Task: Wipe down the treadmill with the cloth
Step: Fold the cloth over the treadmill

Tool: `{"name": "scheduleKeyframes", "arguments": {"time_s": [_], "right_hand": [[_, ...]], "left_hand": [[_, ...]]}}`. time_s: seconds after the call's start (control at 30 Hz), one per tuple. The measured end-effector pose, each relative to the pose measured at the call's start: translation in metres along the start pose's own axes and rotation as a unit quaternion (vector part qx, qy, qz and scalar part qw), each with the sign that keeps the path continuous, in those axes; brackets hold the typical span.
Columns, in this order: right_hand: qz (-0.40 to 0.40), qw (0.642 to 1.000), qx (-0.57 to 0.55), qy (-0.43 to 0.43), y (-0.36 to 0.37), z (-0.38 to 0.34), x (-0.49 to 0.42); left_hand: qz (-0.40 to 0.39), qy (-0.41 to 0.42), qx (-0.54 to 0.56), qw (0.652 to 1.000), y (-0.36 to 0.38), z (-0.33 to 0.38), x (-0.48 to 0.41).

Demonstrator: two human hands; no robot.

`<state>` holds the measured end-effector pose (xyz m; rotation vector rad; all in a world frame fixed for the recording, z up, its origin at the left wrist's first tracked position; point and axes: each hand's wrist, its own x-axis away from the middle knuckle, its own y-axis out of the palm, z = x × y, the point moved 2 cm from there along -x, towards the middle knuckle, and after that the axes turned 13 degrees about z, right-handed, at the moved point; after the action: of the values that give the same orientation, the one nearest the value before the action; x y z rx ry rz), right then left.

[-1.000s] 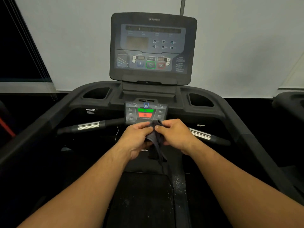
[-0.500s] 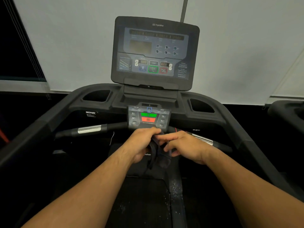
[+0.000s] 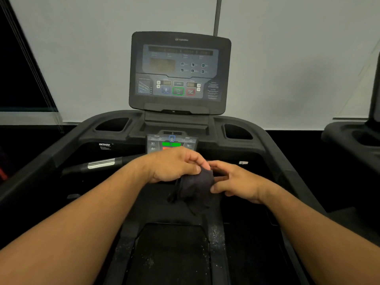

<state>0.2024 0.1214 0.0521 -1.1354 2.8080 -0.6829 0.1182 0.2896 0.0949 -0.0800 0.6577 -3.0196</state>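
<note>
The left hand [image 3: 174, 166] is pinching the top of the dark crumpled cloth [image 3: 194, 187] in a narrow grip, bulk hanging straight below. The right hand [image 3: 236, 183], fingers loosely spread, is touching its right edge. The black treadmill's small grey button panel [image 3: 171, 143] is sitting just beyond the grip, nearest the left hand.

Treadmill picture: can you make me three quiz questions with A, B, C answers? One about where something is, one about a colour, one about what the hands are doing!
1. Where is the dark cloth?
A. In a cup holder
B. Between the two hands
C. On the belt

2. What colour is the top bar on the small control panel?
A. Green
B. Yellow
C. White

3. What is the left hand doing?
A. Pressing the big screen
B. Hanging empty
C. Pinching the cloth

Answers: 1 B, the cloth bunches between the left hand and the right hand. 2 A, a green bar glows above a red one. 3 C, its fingertips close on the cloth's top.
</note>
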Motion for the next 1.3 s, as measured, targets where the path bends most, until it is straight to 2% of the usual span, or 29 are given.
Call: {"name": "scheduleKeyframes", "arguments": {"time_s": [0.07,0.2,0.3,0.47,0.63,0.73,1.03,1.17,1.3], "right_hand": [[-0.024,0.999,-0.044,0.014,-0.002,0.011,0.009],[-0.028,0.999,-0.015,0.030,-0.015,0.030,0.032],[0.000,0.997,0.076,0.006,-0.031,0.037,0.048],[0.070,0.970,0.230,-0.040,-0.059,0.049,0.071],[0.031,0.954,0.295,-0.041,-0.088,0.065,0.089],[0.019,0.945,0.325,-0.040,-0.109,0.071,0.099],[0.118,0.894,0.432,-0.014,-0.150,0.081,0.123],[0.117,0.889,0.443,0.010,-0.161,0.079,0.135],[0.154,0.897,0.414,0.032,-0.164,0.086,0.144]], "left_hand": [[-0.016,0.008,-0.037,0.999,0.009,0.011,0.002],[0.006,0.007,-0.083,0.997,0.030,0.018,0.006],[0.039,0.024,-0.148,0.988,0.045,0.019,0.007],[0.053,0.036,-0.269,0.961,0.080,0.018,0.010],[0.062,0.045,-0.363,0.929,0.118,0.011,0.007],[0.093,0.041,-0.329,0.939,0.143,0.008,0.004],[0.157,0.068,-0.272,0.947,0.197,0.020,-0.008],[0.146,0.059,-0.238,0.958,0.208,0.032,-0.011],[0.157,0.037,-0.194,0.968,0.219,0.034,-0.010]]}}
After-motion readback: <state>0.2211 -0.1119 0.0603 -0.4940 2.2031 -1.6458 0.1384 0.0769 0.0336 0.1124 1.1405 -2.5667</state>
